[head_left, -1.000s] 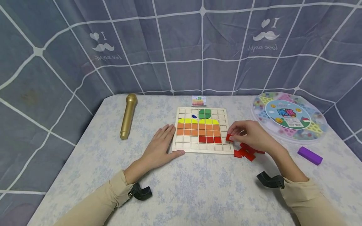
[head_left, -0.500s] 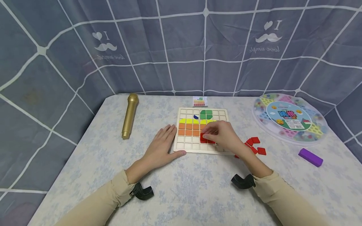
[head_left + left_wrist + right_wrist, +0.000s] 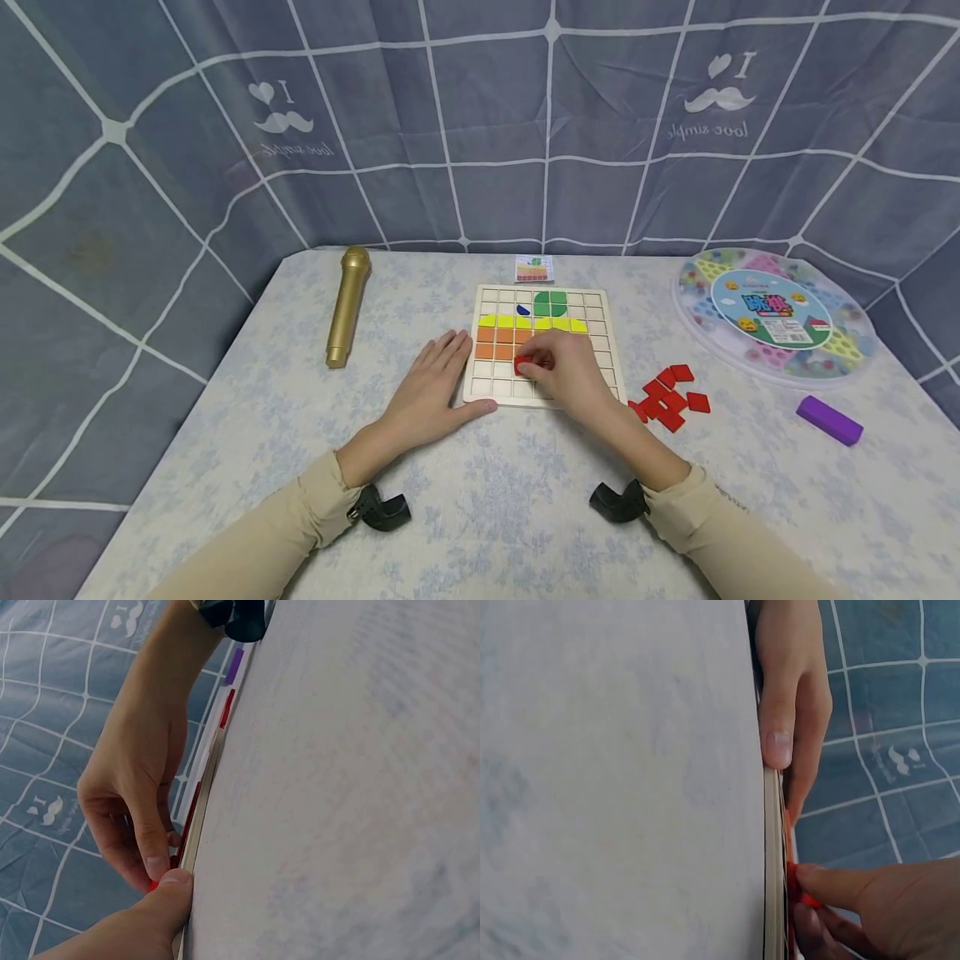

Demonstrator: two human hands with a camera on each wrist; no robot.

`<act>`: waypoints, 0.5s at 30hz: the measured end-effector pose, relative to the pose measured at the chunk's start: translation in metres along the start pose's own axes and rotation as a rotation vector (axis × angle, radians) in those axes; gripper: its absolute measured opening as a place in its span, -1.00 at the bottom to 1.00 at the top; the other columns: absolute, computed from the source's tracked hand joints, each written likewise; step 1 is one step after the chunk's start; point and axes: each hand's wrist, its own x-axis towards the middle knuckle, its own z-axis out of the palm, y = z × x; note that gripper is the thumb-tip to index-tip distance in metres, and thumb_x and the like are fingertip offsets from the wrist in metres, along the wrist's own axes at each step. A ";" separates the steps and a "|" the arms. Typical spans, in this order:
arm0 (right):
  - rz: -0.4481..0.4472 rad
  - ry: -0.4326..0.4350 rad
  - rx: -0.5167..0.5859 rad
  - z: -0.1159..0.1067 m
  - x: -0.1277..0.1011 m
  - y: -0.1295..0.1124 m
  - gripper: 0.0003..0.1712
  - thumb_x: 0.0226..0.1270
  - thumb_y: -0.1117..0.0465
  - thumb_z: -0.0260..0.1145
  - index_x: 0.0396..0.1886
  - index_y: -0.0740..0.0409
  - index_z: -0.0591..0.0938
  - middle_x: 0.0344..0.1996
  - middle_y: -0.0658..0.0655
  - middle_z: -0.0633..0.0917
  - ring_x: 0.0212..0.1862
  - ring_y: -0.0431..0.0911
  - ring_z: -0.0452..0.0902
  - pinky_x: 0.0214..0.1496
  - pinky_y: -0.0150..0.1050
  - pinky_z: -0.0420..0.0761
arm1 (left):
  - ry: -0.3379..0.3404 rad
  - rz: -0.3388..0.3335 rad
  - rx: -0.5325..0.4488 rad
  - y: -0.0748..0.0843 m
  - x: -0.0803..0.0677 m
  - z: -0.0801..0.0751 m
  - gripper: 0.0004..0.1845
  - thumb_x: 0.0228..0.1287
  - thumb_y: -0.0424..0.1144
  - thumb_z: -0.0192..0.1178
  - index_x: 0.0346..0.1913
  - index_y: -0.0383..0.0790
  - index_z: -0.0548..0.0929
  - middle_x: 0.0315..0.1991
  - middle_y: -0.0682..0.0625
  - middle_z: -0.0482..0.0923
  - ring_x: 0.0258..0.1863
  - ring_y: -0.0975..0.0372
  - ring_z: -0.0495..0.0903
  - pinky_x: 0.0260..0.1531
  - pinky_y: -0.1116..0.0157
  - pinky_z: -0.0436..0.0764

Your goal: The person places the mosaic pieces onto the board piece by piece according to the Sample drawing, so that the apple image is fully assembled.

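At the left of the head view a gold microphone (image 3: 348, 306) lies on the flowered tablecloth (image 3: 247, 433), well apart from the work. Next comes the left hand (image 3: 427, 392), flat on the cloth with fingers straight and spread a little, its thumb lying along the lower left corner of the wooden grid board (image 3: 546, 348) — it steadies the board rather than grips it. In the centre of the frame the right hand (image 3: 564, 373) reaches over the board's lower rows and pinches a red tile (image 3: 522, 364) between thumb and fingertips, holding it at a cell just below the orange rows; whether the tile already sits in the cell cannot be told, since the fingers cover it. A small pattern card (image 3: 534, 268) lies just beyond the board's far edge. To the right of the board, loose red tiles (image 3: 670, 395) lie in a small heap, then a round clear plastic case (image 3: 774, 315) and a purple block (image 3: 828, 419) at the far right. The likely risks — the tile could catch on a cell's wall and tip if it comes down tilted, or the wrist resting over the board could nudge tiles already seated beneath it.
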 end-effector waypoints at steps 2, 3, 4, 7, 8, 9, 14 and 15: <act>-0.018 0.019 -0.029 0.001 -0.002 -0.002 -0.86 0.22 0.31 0.61 -0.21 0.18 0.86 -0.31 0.09 0.80 -0.30 -0.10 0.61 -0.23 -0.24 0.65 | 0.003 0.000 -0.002 0.000 0.000 0.000 0.15 0.38 0.41 0.19 0.68 -0.36 0.06 0.71 -0.20 0.01 0.72 -0.04 -0.07 0.71 -0.04 -0.09; -0.025 0.027 -0.037 0.002 -0.002 -0.003 -0.86 0.23 0.31 0.62 -0.22 0.19 0.86 -0.29 0.11 0.80 -0.29 -0.09 0.62 -0.22 -0.23 0.66 | 0.004 0.000 -0.003 0.000 0.000 0.000 0.15 0.37 0.41 0.19 0.68 -0.36 0.06 0.71 -0.21 0.01 0.72 -0.04 -0.06 0.71 -0.04 -0.09; -0.031 0.034 -0.045 0.002 -0.003 -0.004 -0.86 0.23 0.30 0.61 -0.22 0.20 0.86 -0.28 0.12 0.79 -0.28 -0.07 0.62 -0.21 -0.22 0.66 | 0.006 0.001 -0.004 0.000 0.000 0.000 0.15 0.37 0.41 0.19 0.68 -0.37 0.06 0.70 -0.21 0.01 0.72 -0.04 -0.06 0.71 -0.05 -0.09; -0.043 0.050 -0.082 0.003 -0.006 -0.005 -0.89 0.27 0.28 0.59 -0.23 0.19 0.87 -0.26 0.12 0.77 -0.24 -0.06 0.61 -0.20 -0.21 0.65 | 0.007 0.001 -0.002 0.001 -0.001 0.000 0.15 0.37 0.40 0.20 0.68 -0.37 0.05 0.70 -0.21 0.01 0.72 -0.05 -0.06 0.71 -0.05 -0.09; -0.049 0.052 -0.096 0.003 -0.006 -0.006 -0.90 0.28 0.28 0.59 -0.23 0.19 0.87 -0.26 0.12 0.76 -0.23 -0.06 0.61 -0.20 -0.20 0.64 | 0.006 0.001 0.000 0.001 -0.001 0.000 0.15 0.37 0.40 0.20 0.68 -0.36 0.05 0.70 -0.21 0.01 0.72 -0.04 -0.07 0.71 -0.05 -0.09; -0.057 0.052 -0.110 0.004 -0.007 -0.006 -0.91 0.29 0.29 0.58 -0.24 0.18 0.87 -0.26 0.11 0.75 -0.24 -0.07 0.61 -0.20 -0.21 0.64 | 0.004 0.000 0.000 0.002 -0.001 0.000 0.15 0.37 0.40 0.20 0.68 -0.36 0.04 0.71 -0.21 0.01 0.72 -0.04 -0.07 0.71 -0.05 -0.09; -0.104 0.039 -0.131 0.004 -0.010 -0.005 -0.95 0.30 0.34 0.55 -0.26 0.18 0.86 -0.30 0.08 0.73 -0.27 -0.09 0.60 -0.23 -0.23 0.65 | 0.007 -0.004 -0.008 0.003 -0.001 0.000 0.14 0.37 0.37 0.23 0.68 -0.37 0.05 0.70 -0.23 0.01 0.72 -0.06 -0.06 0.70 -0.08 -0.07; -0.110 0.034 -0.126 0.004 -0.011 -0.005 -0.95 0.29 0.35 0.55 -0.26 0.18 0.86 -0.30 0.07 0.73 -0.29 -0.10 0.60 -0.24 -0.24 0.65 | 0.007 -0.003 -0.008 0.003 -0.001 0.000 0.14 0.37 0.37 0.23 0.68 -0.37 0.06 0.70 -0.23 0.02 0.72 -0.07 -0.06 0.70 -0.09 -0.07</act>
